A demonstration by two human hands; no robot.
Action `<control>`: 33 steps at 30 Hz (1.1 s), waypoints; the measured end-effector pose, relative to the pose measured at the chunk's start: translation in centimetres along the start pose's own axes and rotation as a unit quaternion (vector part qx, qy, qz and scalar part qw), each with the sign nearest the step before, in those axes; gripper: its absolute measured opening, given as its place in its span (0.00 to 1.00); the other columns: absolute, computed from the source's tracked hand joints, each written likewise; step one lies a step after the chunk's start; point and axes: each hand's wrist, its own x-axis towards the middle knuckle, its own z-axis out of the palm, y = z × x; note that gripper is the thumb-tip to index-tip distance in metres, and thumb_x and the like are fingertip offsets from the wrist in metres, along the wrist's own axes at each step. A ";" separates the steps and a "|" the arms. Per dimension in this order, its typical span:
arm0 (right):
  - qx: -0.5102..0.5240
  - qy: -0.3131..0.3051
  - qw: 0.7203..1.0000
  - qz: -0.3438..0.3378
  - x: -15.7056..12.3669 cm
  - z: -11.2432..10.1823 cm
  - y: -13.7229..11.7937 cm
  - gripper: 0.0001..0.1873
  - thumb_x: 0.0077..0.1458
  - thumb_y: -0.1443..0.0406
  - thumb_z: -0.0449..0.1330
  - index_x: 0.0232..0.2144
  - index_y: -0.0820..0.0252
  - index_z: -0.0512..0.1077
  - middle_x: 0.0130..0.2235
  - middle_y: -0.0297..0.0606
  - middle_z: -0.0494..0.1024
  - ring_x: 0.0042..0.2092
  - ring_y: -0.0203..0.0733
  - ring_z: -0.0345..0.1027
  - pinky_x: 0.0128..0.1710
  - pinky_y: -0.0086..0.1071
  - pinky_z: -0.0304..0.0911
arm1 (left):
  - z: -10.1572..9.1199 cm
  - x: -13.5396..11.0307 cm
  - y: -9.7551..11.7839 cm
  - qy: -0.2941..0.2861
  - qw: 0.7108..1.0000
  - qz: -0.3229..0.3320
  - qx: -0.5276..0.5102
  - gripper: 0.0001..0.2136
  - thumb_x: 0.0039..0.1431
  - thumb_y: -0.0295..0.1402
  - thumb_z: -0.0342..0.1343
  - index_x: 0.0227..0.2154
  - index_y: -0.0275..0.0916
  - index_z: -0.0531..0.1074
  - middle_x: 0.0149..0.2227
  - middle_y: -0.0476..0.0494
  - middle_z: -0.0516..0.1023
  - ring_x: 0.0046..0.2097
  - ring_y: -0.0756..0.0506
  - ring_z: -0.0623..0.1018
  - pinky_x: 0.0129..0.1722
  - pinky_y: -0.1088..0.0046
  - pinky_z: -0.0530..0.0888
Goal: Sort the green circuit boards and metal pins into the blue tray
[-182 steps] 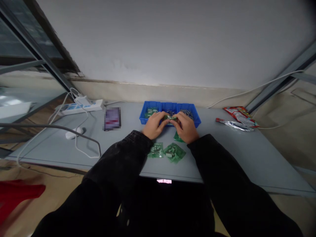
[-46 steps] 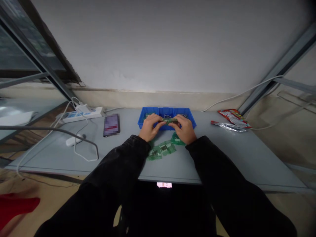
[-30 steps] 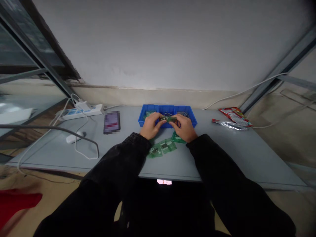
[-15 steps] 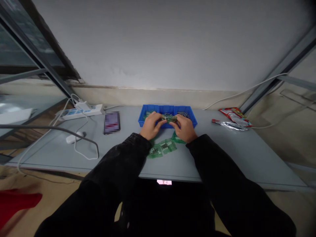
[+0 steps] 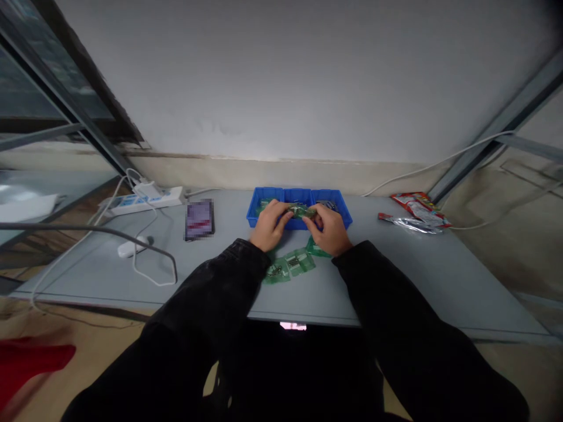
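Observation:
My left hand [image 5: 269, 225] and my right hand [image 5: 329, 230] pinch opposite ends of a small green plastic bag [image 5: 299, 211]. What lies inside that bag is too small to make out. Just behind and beneath it stands a blue three-compartment tray [image 5: 299, 225], with metal pieces in the middle and right compartments and green material in the left. Nearer to me on the table, two flat green bags [image 5: 300, 262] hold small metal parts such as screws. Another green bag [image 5: 317, 247] is partly hidden by my right hand.
On the table's left lie a dark, blurred-out pack [image 5: 199, 219], a white power strip [image 5: 149, 200], a white plug-like device [image 5: 132, 246] and loose cables. A red snack packet [image 5: 420, 208] and a silver pouch [image 5: 413, 224] lie at right. The grey table [image 5: 373, 281] meets a wall.
Both hands stay almost in place. The green bag between them looks slightly more bunched; the other bags and the tray have not moved.

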 end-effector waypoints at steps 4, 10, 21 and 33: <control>-0.011 -0.005 1.000 -0.013 -0.1 0.1 0.0 0.04 0.62 0.65 0.58 0.34 0.57 0.67 0.28 0.32 0.68 0.27 0.37 0.59 0.31 0.33 0.55 | 0.1 0.0 -0.2 0.027 1.000 0.001 0.004 0.10 0.70 0.35 0.51 0.42 0.37 0.76 0.36 0.43 0.77 0.39 0.44 0.73 0.42 0.65 0.71; -0.019 -0.013 1.000 0.000 -0.2 0.2 0.2 0.07 0.61 0.64 0.58 0.30 0.56 0.65 0.24 0.28 0.62 0.26 0.36 0.57 0.30 0.32 0.53 | 0.0 -0.2 -0.2 0.049 0.998 -0.030 0.025 0.08 0.66 0.36 0.58 0.37 0.39 0.78 0.33 0.46 0.78 0.37 0.46 0.74 0.42 0.66 0.71; -0.017 -0.012 1.000 -0.021 -0.2 0.3 0.4 0.03 0.63 0.64 0.57 0.37 0.57 0.70 0.28 0.34 0.69 0.30 0.40 0.63 0.32 0.34 0.58 | -0.2 -0.1 0.1 0.005 1.000 -0.014 0.002 0.12 0.64 0.43 0.60 0.40 0.39 0.78 0.35 0.45 0.79 0.38 0.45 0.74 0.43 0.64 0.71; 0.002 -0.017 1.000 -0.026 -0.1 0.3 0.1 0.04 0.64 0.65 0.56 0.36 0.57 0.70 0.35 0.38 0.73 0.34 0.41 0.66 0.36 0.35 0.61 | -0.4 0.2 0.8 -0.017 1.000 0.012 0.000 0.09 0.65 0.39 0.58 0.38 0.38 0.75 0.39 0.42 0.80 0.42 0.43 0.75 0.48 0.59 0.71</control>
